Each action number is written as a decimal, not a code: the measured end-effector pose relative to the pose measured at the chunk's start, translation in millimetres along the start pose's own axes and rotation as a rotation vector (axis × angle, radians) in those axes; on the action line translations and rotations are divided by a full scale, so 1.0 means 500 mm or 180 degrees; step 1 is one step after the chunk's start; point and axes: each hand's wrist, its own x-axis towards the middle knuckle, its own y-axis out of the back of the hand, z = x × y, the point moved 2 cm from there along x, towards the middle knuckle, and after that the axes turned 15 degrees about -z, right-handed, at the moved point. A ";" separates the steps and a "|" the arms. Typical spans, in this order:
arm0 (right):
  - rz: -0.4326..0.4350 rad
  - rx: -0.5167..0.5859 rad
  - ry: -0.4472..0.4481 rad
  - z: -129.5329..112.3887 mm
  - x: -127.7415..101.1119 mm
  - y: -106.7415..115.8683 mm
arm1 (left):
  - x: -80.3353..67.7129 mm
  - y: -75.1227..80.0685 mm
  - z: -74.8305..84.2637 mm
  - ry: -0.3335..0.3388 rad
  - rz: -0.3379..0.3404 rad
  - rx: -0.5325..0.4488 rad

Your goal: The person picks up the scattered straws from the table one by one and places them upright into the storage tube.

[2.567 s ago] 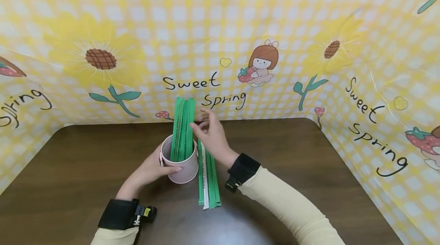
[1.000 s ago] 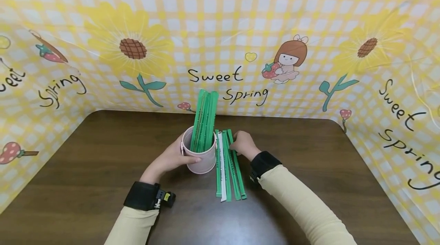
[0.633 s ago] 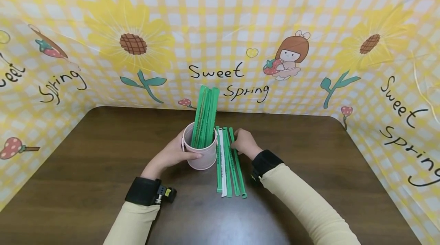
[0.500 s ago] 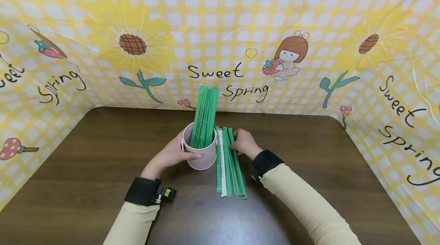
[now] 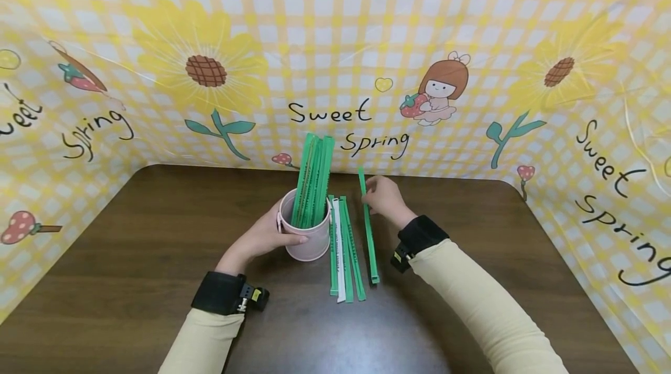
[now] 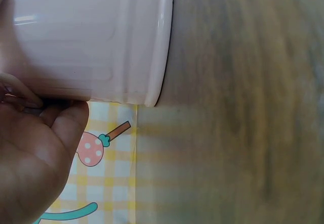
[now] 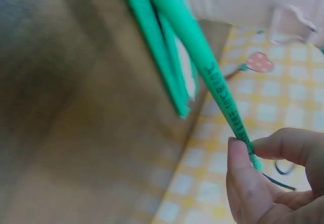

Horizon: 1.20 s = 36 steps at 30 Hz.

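A pale pink cup (image 5: 306, 240) stands on the brown table (image 5: 131, 246) with several green wrapped sticks (image 5: 313, 180) upright in it. My left hand (image 5: 264, 235) grips the cup's side; the left wrist view shows the cup (image 6: 96, 37) against my palm (image 6: 35, 158). My right hand (image 5: 381, 196) pinches the far end of one green stick (image 5: 368, 228), raised off the table to the right of the cup. In the right wrist view thumb and finger (image 7: 258, 163) pinch that stick (image 7: 202, 67). Several green sticks and a white one (image 5: 343, 249) lie flat beside the cup.
A yellow checked cloth with sunflowers and "Sweet Spring" lettering (image 5: 335, 59) walls the table at the back and both sides. Bare brown tabletop lies to the left, right and front of the cup.
My right hand came down from the sticks in the cup to the row on the table, pinched the rightmost green stick and lifted it up and away. The left hand stayed on the cup.
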 end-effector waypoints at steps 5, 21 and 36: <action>0.0216 0.0115 0.0250 -0.035 -0.007 0.039 | -0.001 0.000 0.001 -0.0003 0.0010 0.0013; 0.1316 0.0770 0.1353 -0.170 -0.060 0.083 | -0.002 0.000 0.003 -0.0009 0.0028 0.0062; 0.1387 0.0888 0.2019 -0.204 -0.041 0.016 | -0.004 -0.002 0.001 -0.0029 0.0015 -0.0015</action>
